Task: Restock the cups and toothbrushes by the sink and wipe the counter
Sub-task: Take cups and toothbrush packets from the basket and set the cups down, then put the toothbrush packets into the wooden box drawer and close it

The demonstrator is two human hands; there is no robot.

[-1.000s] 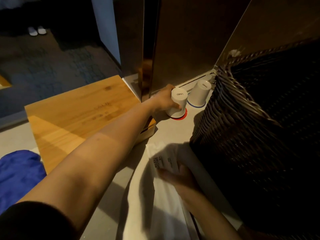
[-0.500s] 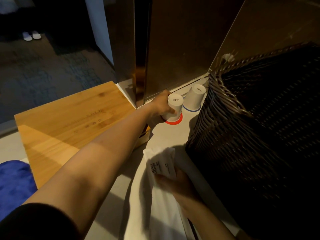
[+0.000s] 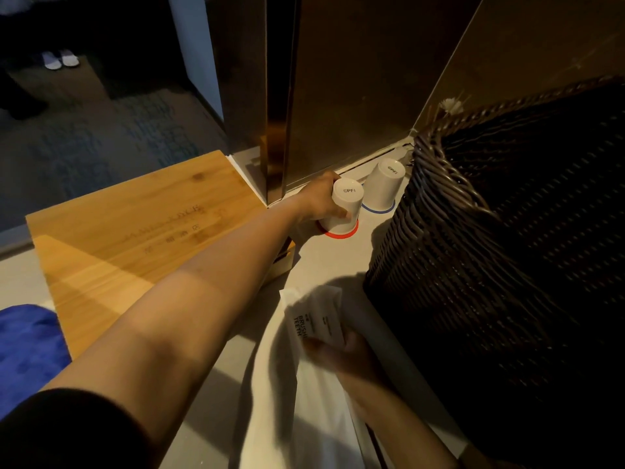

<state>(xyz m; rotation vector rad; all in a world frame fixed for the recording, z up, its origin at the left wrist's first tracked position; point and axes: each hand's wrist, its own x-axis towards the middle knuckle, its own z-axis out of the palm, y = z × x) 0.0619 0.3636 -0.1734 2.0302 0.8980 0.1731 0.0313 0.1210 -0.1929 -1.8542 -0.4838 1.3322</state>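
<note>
Moved: barely anything tbh. Left hand (image 3: 318, 204) is still wrapping its fingers round the red cup (image 3: 348, 198) in the same far spot, and the right hand (image 3: 345, 357) is still hanging onto the packets (image 3: 316, 313). Only the view is drifting a little.
Cups: red cup is sitting upside down on the counter (image 3: 331, 262), just left of the blue cup (image 3: 384, 187), which is also upside down, near the far wall. I can't tell whether the red rim is lying fully flat yet.
Left grip: fingers and thumb are curling round the cup's side.
Right grip: thumb is pinching the packets from on top, near side, over the white cloth (image 3: 304, 418). The rest of the fingers are hiding underneath.
Risk 1: the two cups are standing really close, so a sideways pull-off is probably going to bump the blue one.
Risk 2: if the red cup is still tilting, letting go is likely tipping it over.
Risk 3: basket (image 3: 473, 248) is crowding the right side, so there's not much room for placing the packets.
Risk 4: packets are looking loosely fanned, so one could be slipping out.
Writing: both cup bottoms are showing "©PFI". Top packet is reading "BRUSHI… TEETH", with the thumb covering the end.
Board (image 3: 135, 225): engraved letters are showing, too faint for reading.
</note>
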